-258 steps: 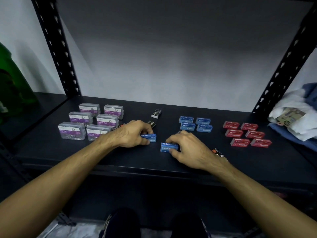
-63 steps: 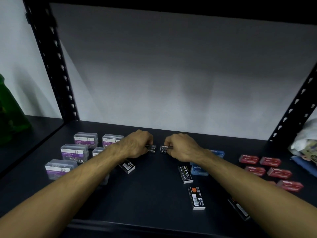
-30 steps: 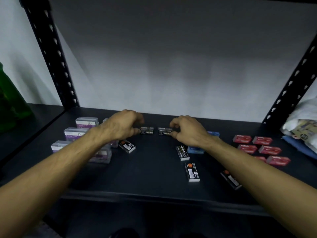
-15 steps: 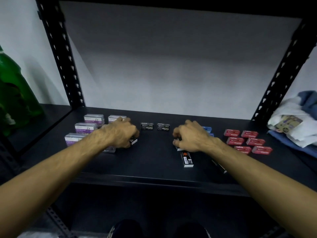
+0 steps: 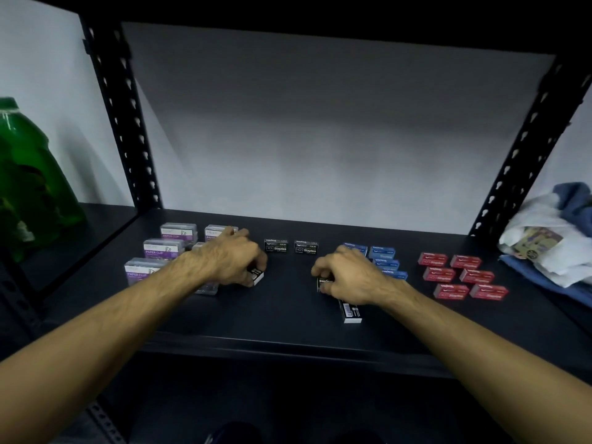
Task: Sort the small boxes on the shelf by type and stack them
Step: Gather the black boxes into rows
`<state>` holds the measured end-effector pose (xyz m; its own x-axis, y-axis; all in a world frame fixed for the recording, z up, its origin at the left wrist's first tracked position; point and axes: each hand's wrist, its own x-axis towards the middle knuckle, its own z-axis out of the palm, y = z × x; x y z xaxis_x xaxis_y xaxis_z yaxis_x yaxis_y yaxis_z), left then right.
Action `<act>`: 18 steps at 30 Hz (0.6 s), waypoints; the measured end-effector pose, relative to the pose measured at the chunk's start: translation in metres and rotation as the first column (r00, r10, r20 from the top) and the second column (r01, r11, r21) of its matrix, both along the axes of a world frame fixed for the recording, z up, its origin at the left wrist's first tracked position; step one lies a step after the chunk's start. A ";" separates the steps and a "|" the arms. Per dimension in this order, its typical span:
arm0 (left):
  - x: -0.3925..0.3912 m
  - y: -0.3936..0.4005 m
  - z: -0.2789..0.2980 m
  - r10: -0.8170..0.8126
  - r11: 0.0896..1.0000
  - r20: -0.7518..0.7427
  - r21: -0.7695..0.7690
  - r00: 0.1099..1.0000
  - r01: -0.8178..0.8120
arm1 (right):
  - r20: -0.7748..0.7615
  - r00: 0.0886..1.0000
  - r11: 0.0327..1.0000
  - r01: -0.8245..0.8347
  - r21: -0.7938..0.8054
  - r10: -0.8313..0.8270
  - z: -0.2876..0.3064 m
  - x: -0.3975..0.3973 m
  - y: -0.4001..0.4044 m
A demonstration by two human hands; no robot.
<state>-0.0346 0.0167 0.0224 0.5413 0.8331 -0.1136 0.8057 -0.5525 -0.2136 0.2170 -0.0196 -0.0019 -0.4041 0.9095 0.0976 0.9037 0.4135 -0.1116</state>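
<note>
Black box (image 5: 256, 274) half-hidden under left hand (image 5: 232, 259)

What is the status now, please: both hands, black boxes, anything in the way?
Left hand closed on a black box. Right hand closed on another black box. Two black boxes set side by side at back. One loose box near right wrist.

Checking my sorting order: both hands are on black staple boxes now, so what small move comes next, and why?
Probably lift both and set them by the two black boxes at the back. The left hand and right hand each close on a black box, and a third lies loose near the edge.
</note>
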 end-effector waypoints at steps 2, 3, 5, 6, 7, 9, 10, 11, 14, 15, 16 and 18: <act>0.003 -0.003 -0.001 0.016 0.999 0.078 -0.035 0.997 -0.013 | -0.020 1.000 1.000 -0.005 -0.025 0.005 -0.001 -0.001 0.000; 0.004 -0.003 -0.002 0.015 0.999 0.128 -0.050 0.992 -0.009 | -0.011 1.000 1.000 -0.004 -0.021 0.004 0.000 -0.001 0.000; 0.002 -0.001 -0.006 0.002 0.997 0.235 -0.079 0.972 0.017 | 0.039 0.999 1.000 0.001 0.004 -0.001 0.001 0.000 0.000; 0.001 -0.001 -0.008 0.012 0.995 0.293 -0.101 0.956 0.018 | 0.074 0.997 1.000 0.006 0.012 -0.007 0.002 0.001 0.000; 0.000 -0.001 -0.010 0.032 0.991 0.343 -0.132 0.939 0.014 | 0.109 0.994 1.000 0.010 0.014 -0.012 0.003 0.002 -0.001; 0.001 -0.002 -0.013 0.056 0.982 0.445 -0.187 0.894 0.032 | 0.170 0.985 1.000 0.016 0.002 -0.016 0.004 0.003 -0.001; 0.002 -0.002 -0.014 0.052 0.978 0.481 -0.202 0.875 0.053 | 0.185 0.983 1.000 0.016 -0.007 -0.015 0.004 0.004 -0.001; 0.004 -0.004 -0.015 0.053 0.974 0.504 -0.216 0.862 0.067 | 0.188 0.982 1.000 0.016 -0.015 -0.013 0.004 0.004 0.000; 0.005 -0.004 -0.017 0.081 0.959 0.519 -0.272 0.851 0.075 | 0.147 0.989 0.999 0.006 -0.031 -0.002 0.003 0.002 0.000; 0.006 -0.004 -0.017 0.090 0.951 0.510 -0.299 0.856 0.078 | 0.128 0.992 0.999 0.002 -0.035 0.002 0.002 0.001 0.000; 0.007 -0.004 -0.017 0.091 0.944 0.500 -0.319 0.861 0.086 | 0.110 0.994 0.999 -0.002 -0.036 0.006 0.001 0.000 -0.001; 0.008 -0.004 -0.017 0.078 0.940 0.487 -0.326 0.870 0.099 | 0.083 0.996 0.999 -0.012 -0.033 0.014 0.000 -0.002 -0.002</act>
<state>-0.0264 0.0132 0.0052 0.6079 0.7877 -0.0999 0.7495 -0.5278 0.3995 0.2149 -0.0215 -0.0018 -0.4214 0.9062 0.0337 0.9049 0.4226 -0.0496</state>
